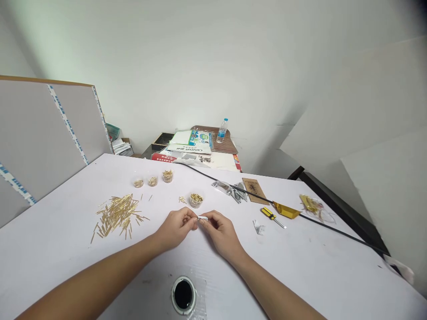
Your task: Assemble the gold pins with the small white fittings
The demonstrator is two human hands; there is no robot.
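My left hand (pixel 176 227) and my right hand (pixel 220 231) meet over the white table (pixel 300 266), fingers pinched together. Between the fingertips sits a small white piece (pixel 203 218), gripped by the right hand and touched by the left. What the left fingers themselves hold is too small to make out. Just beyond the hands stands a small clear cup of brass parts (pixel 196 199), with a few loose brass bits (pixel 182 200) beside it. A heap of brass pins (pixel 116 213) lies to the left.
Three small cups (pixel 152 179) stand farther back. A yellow screwdriver (pixel 272 216), a crumpled white scrap (pixel 259 227), a gold bag (pixel 286 210), silver pouches (pixel 233 190) and a black cable (pixel 333 227) lie right. A round cable hole (pixel 183 294) is near me. Grey panels (pixel 43 133) stand left.
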